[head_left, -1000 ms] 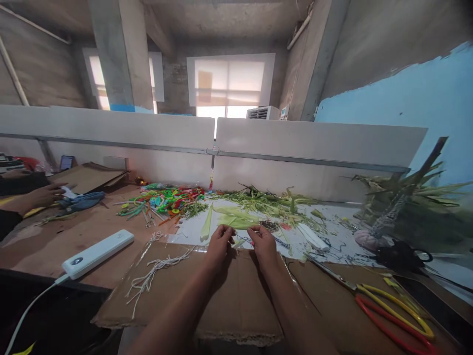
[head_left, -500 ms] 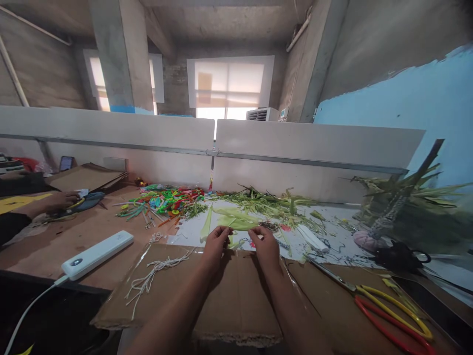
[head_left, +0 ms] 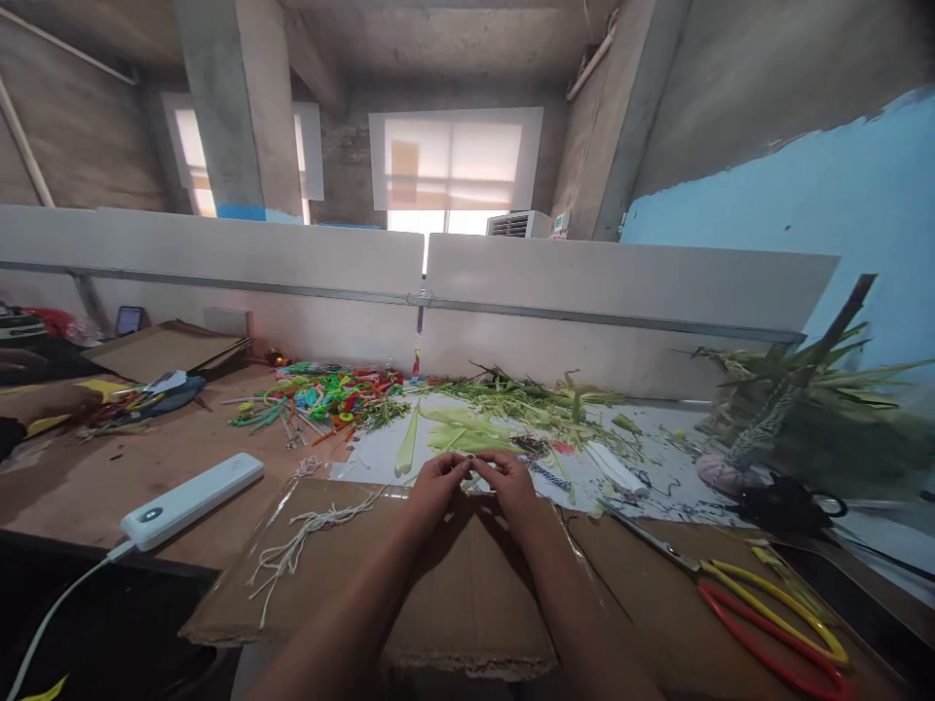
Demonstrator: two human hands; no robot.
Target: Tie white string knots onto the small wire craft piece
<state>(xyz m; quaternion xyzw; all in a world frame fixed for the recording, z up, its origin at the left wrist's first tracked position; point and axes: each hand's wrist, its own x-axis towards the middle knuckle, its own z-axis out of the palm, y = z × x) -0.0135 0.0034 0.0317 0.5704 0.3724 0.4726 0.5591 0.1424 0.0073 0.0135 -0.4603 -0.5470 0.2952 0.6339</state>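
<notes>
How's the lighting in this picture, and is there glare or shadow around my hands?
In the head view, the covered window glows against dim concrete; there too, clear tape glints near the far edge of the cardboard, shadows lie beneath the left hand and right hand, and anything between them is too small to make out.

Bare forearms (head_left: pixel 365 590), bare left grip (head_left: pixel 435 485), bare right grip (head_left: pixel 512 483)

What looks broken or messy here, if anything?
The cardboard has a ragged near edge, as if torn. Beyond the left hand and right hand, green leaf scraps lie strewn messily across the white sheet.
</notes>
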